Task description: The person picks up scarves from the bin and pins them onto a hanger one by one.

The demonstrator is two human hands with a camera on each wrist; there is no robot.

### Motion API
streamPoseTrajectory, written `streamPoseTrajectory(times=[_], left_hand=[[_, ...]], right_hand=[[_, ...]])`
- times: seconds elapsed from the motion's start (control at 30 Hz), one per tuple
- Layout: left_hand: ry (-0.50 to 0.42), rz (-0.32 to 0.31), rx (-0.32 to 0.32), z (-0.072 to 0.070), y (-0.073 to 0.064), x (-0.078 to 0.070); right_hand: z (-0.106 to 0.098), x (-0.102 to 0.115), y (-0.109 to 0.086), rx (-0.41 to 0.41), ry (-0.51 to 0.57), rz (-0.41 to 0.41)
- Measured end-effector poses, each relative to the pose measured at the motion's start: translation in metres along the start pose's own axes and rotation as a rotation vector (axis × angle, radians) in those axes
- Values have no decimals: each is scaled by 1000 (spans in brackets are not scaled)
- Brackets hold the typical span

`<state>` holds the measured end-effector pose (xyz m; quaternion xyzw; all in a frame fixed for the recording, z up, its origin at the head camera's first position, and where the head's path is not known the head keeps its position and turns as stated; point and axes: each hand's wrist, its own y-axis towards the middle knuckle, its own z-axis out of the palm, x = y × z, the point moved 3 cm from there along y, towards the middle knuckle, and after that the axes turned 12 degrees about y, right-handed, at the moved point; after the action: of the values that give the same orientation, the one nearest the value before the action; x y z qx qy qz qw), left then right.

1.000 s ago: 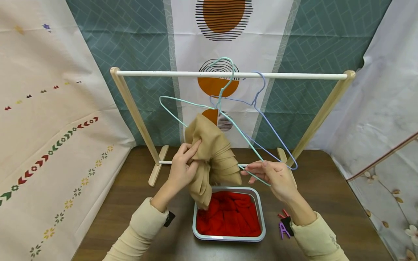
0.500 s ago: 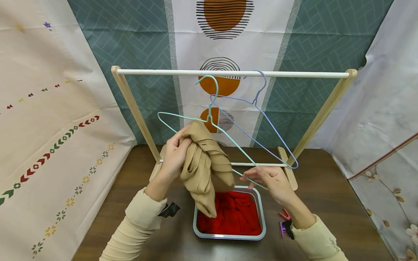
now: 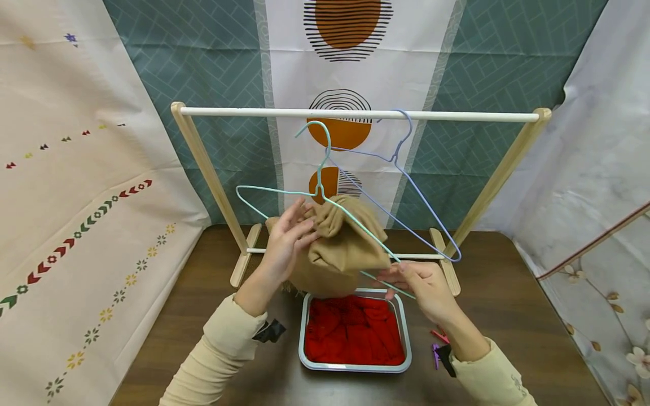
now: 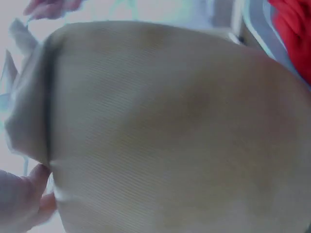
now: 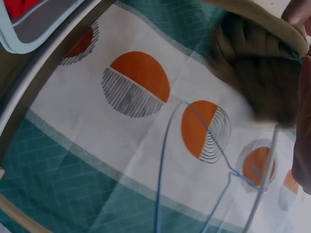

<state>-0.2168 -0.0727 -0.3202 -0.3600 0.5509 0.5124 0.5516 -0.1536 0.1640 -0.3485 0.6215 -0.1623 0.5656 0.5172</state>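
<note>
A tan scarf (image 3: 350, 248) with a fringed edge hangs in folds across a mint-green clothes hanger (image 3: 320, 175), spreading down over the back of the tray. My right hand (image 3: 418, 285) pinches the hanger at its right corner. Against the scarf, beside the hanger's neck, my left hand (image 3: 286, 239) has its fingers spread and loosely bent. The scarf (image 4: 170, 126) fills most of the left wrist view, with a thumb (image 4: 39, 174) right at its edge. In the right wrist view, blurred scarf folds (image 5: 257, 63) hang beside the right hand. The hanger's hook is off the rail, in front of it.
A wooden rack with a white rail (image 3: 233, 112) stands at the back. On the rail hangs a blue hanger (image 3: 421, 197), bare. A grey tray (image 3: 355, 368) with folded red cloth (image 3: 355, 332) sits in front. Red and purple clothespins (image 3: 435, 355) lie by the right sleeve.
The green hanger has come off the rail, down and to the left. The scarf has gone from a bunch in the left hand to lying across the hanger; the left fingers have loosened.
</note>
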Motion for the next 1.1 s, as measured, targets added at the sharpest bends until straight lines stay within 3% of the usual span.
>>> streamPoseTrajectory(times=[0.07, 0.17, 0.27, 0.37, 0.57, 0.73, 0.9, 1.1], left_hand=[[156, 103, 59, 3, -3, 2], [480, 310, 120, 6, -7, 5], [792, 483, 105, 7, -11, 9], [945, 593, 38, 3, -13, 11], [980, 755, -72, -7, -15, 3], [993, 810, -124, -15, -14, 1], [951, 827, -177, -22, -10, -1], [904, 737, -281, -34, -10, -9]], right_hand=[[2, 1, 1, -13, -5, -9], [3, 4, 3, -41, -1, -37], [0, 4, 5, -78, 29, -48], [-2, 7, 6, -95, 59, -71], [-2, 21, 15, -58, 75, -100], [-5, 33, 22, -46, 97, -125], [-6, 41, 26, -27, 113, -147], [-7, 45, 25, -14, 116, -120]])
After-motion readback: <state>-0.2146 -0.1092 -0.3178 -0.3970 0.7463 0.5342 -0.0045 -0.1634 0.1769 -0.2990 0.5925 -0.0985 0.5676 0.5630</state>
